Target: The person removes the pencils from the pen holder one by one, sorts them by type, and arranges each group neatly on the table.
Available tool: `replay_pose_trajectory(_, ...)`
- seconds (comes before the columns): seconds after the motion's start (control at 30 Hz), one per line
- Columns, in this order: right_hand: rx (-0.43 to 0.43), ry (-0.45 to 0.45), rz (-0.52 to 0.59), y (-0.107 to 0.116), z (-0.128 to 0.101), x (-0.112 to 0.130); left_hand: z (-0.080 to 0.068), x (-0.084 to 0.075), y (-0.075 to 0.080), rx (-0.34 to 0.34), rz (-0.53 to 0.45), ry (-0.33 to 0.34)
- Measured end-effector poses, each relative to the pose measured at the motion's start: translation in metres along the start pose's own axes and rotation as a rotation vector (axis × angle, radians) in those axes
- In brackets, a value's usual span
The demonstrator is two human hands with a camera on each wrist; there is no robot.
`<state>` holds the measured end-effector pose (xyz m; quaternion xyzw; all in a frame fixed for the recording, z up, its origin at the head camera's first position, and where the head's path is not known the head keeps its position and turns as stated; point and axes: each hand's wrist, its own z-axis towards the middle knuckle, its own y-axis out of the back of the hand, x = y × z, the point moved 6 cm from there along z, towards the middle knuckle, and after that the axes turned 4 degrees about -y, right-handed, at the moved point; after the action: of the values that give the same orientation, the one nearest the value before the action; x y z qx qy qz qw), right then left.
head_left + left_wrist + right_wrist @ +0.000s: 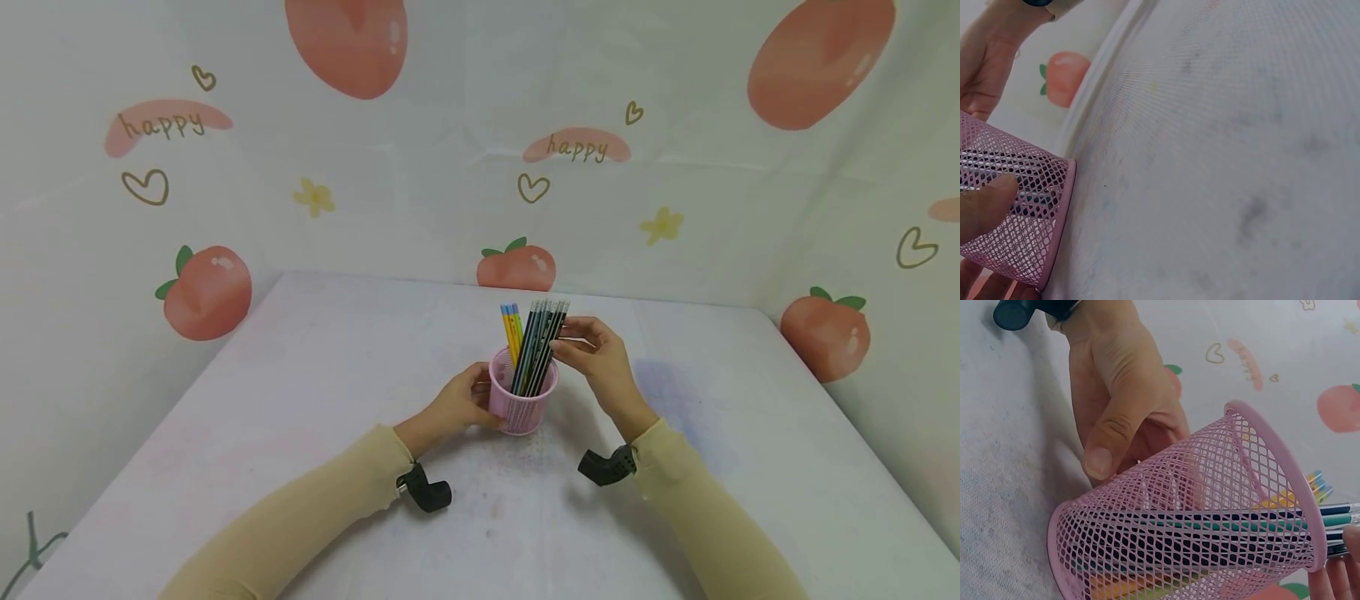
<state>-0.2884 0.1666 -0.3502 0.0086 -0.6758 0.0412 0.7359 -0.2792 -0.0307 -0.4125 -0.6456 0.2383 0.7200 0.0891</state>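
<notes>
My left hand [467, 398] grips a pink mesh pencil cup [519, 417] standing on the table. In the left wrist view its thumb [991, 203] presses the cup's mesh wall, and other fingers lie on the opposite side. A bundle of dark and green pencils [536, 346] leans in the cup, clear-tipped ends up. Behind them, to the left, stand several yellow pencils [512, 329] with blue and purple ends. My right hand [600, 358] pinches the dark bundle's right side above the rim; in the right wrist view only its fingertips [1338, 581] show at the edge.
A white cloth with faint stains covers the table [360, 333]. Behind rises a white backdrop [435, 208] printed with peaches, hearts and flowers. Black wrist devices [609, 465] sit on both sleeves. A green cord [33, 546] shows at the lower left.
</notes>
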Motion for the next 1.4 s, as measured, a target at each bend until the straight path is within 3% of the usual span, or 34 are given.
replay_pose_trajectory(0.67,-0.023,-0.017,-0.011,-0.0008,0.0002,-0.0014,0.0021,0.0045,-0.0029,0.042,0.042,0.055)
replay_pose_trajectory(1.4,-0.034,-0.042,-0.024,-0.0004,-0.0001,-0.0022,0.0028,0.0025,-0.0038,0.079,0.084,0.025)
